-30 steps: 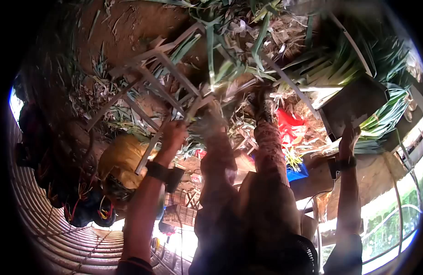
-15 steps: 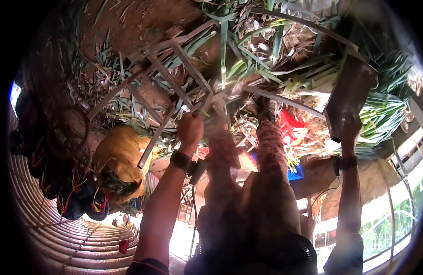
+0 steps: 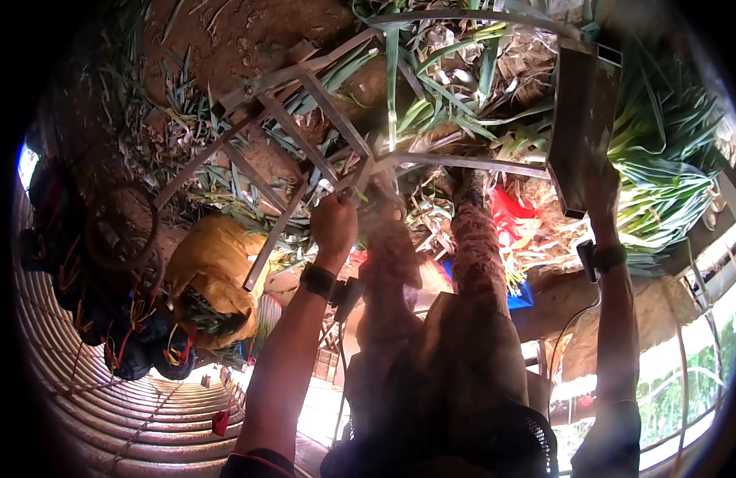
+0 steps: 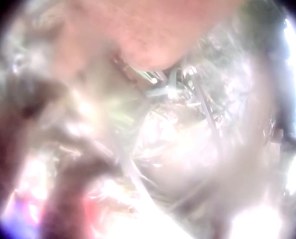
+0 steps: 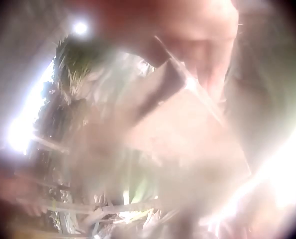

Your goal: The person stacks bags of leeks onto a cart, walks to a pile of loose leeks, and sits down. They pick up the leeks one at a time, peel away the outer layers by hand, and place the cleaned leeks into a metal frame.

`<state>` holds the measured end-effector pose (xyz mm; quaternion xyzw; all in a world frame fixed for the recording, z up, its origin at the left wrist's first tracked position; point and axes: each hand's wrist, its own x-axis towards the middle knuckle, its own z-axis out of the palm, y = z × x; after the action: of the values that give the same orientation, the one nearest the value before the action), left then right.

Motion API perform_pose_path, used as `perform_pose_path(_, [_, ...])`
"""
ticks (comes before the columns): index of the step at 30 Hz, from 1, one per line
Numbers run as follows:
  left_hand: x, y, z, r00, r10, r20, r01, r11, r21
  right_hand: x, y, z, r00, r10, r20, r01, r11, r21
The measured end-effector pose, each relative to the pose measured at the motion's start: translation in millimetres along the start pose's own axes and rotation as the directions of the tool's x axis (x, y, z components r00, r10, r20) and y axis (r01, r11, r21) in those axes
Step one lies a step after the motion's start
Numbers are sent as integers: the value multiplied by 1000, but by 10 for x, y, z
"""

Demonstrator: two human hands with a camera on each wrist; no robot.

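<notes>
Black wrist straps [image 3: 317,280], patterned trousers [image 3: 473,255]

Grey metal bar frame [image 3: 304,151] over reddish-brown bare soil [image 3: 232,40]. On the right, a dark grey flat metal panel [image 3: 583,119] and bright green long leaves [image 3: 671,175]. On the left, a mustard-yellow cloth bundle [image 3: 212,263]. In the middle, brown mottled patterned trousers [image 3: 475,255], red cloth [image 3: 507,211] and blue cloth [image 3: 523,299].

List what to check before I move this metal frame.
1. Left hand grips a bar of the metal frame: ok.
2. Right hand holds the flat panel by its edge: ok.
3. Foot apart from the frame: not ok, a bar crosses right by it.
4. Ground free of litter: not ok, green leaves lie all round.
5. Finger placement on either grip: cannot tell, wrist views are blurred.
</notes>
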<state>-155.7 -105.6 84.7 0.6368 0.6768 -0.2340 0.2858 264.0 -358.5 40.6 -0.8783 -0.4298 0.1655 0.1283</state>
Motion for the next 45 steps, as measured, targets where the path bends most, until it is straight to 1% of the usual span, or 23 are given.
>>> perform_pose_path(1, [-15, 14, -11, 1000, 11, 1, -11, 1000, 21, 45, 19, 17, 1000, 3, 0, -3, 1000, 2])
perform_pose_path(2, [-19, 30, -31, 1000, 23, -1, -23, 999, 44, 193, -126, -57, 974, 216, 62, -224, 959, 172])
perform_pose_path(3, [-12, 23, -28, 1000, 6, 1, -7, 996, 94, 319, -212, -61, 902, 403, 156, -432, 842, 324])
perform_pose_path(4, [-3, 21, -17, 1000, 7, -2, -6, 994, 112, 456, -161, 27, 910, 380, 169, -413, 871, 267])
perform_pose_path(7, [-17, 0, -23, 998, 68, -5, -67, 993, 100, 857, -258, 62, 927, 294, 235, -361, 871, 333])
perform_pose_path(9, [-107, 215, -164, 987, 155, -39, -139, 955, 262, 1071, -386, 157, 913, 296, 279, -380, 868, 320])
perform_pose_path(11, [-102, 227, -179, 986, 164, -30, -149, 946, 287, 1209, -533, 273, 899, 296, 322, -395, 867, 305])
perform_pose_path(13, [-111, 215, -171, 979, 196, -48, -175, 944, 281, 1274, -644, 405, 954, 117, 277, -216, 908, 359])
perform_pose_path(14, [-121, 225, -168, 980, 194, -48, -174, 944, 279, 1307, -600, 612, 949, 96, 299, -225, 872, 435])
perform_pose_path(15, [-136, 275, -196, 983, 177, -41, -161, 954, 255, 1274, -545, 816, 868, 10, 497, -462, 386, 798])
perform_pose_path(17, [-181, 383, -281, 988, 152, -34, -140, 962, 233, 1163, -923, 915, 908, 55, 415, -351, 638, 685])
perform_pose_path(18, [-204, 452, -335, 989, 147, -2, -144, 966, 216, 1194, -1330, 722, 894, 127, 429, -341, 814, 471])
perform_pose_path(19, [-223, 472, -366, 990, 140, 29, -143, 969, 202, 1223, -1661, 522, 884, 198, 424, -313, 924, 222])
perform_pose_path(21, [-214, 432, -363, 982, 189, -14, -182, 960, 210, 1154, -1817, 629, 911, 183, 370, -296, 914, 278])
perform_pose_path(24, [-226, 414, -302, 986, 159, -50, -149, 975, 164, 1112, -1822, 700, 861, 240, 449, -380, 890, 253])
perform_pose_path(27, [-224, 416, -283, 991, 127, -41, -116, 972, 204, 1102, -1789, 739, 903, 202, 379, -321, 904, 284])
perform_pose_path(31, [-184, 328, -211, 992, 116, -59, -101, 972, 211, 1129, -1814, 704, 881, 225, 416, -351, 901, 255])
perform_pose_path(37, [-206, 436, -268, 989, 134, -69, -117, 971, 211, 1132, -1782, 683, 922, 142, 362, -251, 927, 278])
perform_pose_path(39, [-219, 427, -261, 983, 142, -114, -126, 983, 130, 1047, -1722, 632, 906, 32, 423, -245, 853, 460])
perform_pose_path(41, [-194, 402, -256, 984, 158, -81, -142, 974, 179, 791, -1581, 540, 887, 98, 451, -329, 820, 468])
perform_pose_path(43, [-177, 414, -290, 990, 134, -31, -126, 973, 194, 451, -1305, 511, 880, -22, 474, -342, 663, 666])
perform_pose_path(44, [-150, 348, -228, 976, 200, -91, -176, 958, 225, 255, -1291, 364, 789, 103, 606, -506, 668, 545])
perform_pose_path(45, [-180, 410, -291, 981, 186, -47, -174, 965, 194, -96, -1081, 460, 775, 182, 605, -577, 595, 560])
